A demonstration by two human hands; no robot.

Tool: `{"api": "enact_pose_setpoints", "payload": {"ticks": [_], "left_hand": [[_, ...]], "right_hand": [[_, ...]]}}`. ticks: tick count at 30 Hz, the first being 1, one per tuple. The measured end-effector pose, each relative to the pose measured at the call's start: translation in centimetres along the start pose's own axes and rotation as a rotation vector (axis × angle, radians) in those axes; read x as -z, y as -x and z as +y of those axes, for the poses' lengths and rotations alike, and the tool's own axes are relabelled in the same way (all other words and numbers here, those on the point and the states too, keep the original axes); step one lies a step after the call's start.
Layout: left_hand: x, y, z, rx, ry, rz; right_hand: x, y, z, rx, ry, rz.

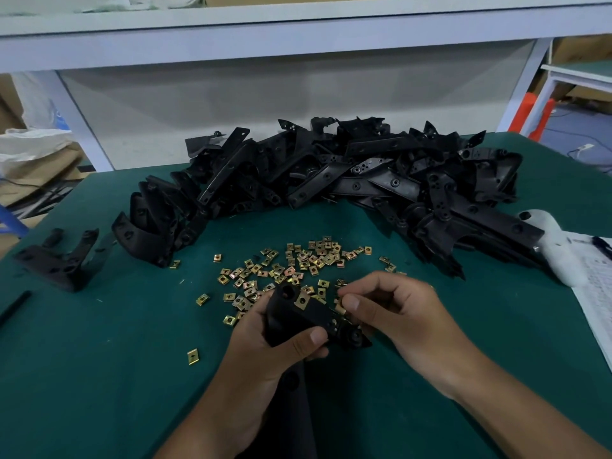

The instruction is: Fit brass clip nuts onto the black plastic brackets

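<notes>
My left hand [265, 339] grips a black plastic bracket [298, 318] just above the green table, thumb over its near edge. One brass clip nut [302, 300] sits on the bracket's upper edge. My right hand [397, 313] pinches another brass clip nut [341, 308] between thumb and fingers, right at the bracket's right side. Several loose brass clip nuts [288, 266] lie scattered on the mat just beyond my hands. A big heap of black brackets [331, 173] stretches across the back of the table.
A row of brackets [155, 217] leans at the left, with a separate bracket [56, 260] beyond it. A white object [559, 250] and printed paper [596, 293] lie at the right edge. One stray nut [193, 356] lies near my left wrist. A white shelf frame [298, 38] rises behind.
</notes>
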State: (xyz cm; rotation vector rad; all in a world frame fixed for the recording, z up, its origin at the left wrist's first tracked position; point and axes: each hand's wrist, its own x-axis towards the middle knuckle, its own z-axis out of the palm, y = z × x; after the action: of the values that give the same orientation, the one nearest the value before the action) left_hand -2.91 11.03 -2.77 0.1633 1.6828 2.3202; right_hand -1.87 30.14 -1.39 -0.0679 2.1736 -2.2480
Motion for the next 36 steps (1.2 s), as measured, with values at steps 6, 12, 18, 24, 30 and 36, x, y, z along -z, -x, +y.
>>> {"api": "enact_pose_setpoints", "payload": {"ticks": [6, 12, 18, 24, 30, 36], "left_hand": [[0.0, 0.1, 0.0, -0.003, -0.011, 0.002], [0.0, 0.2, 0.1, -0.019, -0.011, -0.02], [0.1, 0.2, -0.1, -0.042, -0.062, -0.027], [0.4, 0.2, -0.2, -0.04, -0.105, -0.07], [0.6, 0.1, -0.5, -0.021, -0.116, -0.092], [0.2, -0.1, -0.9, -0.115, -0.127, 0.015]], "right_hand": [[-0.4, 0.0, 0.0, -0.029, 0.017, 0.001], [-0.4, 0.2, -0.2, -0.036, 0.001, -0.006], [-0.3, 0.2, -0.3, -0.04, -0.024, -0.004], [0.2, 0.3, -0.7, -0.068, 0.034, -0.074], [-0.1, 0.6, -0.8, -0.115, 0.021, -0.083], [-0.8, 1.0, 0.0, -0.142, -0.081, -0.021]]}}
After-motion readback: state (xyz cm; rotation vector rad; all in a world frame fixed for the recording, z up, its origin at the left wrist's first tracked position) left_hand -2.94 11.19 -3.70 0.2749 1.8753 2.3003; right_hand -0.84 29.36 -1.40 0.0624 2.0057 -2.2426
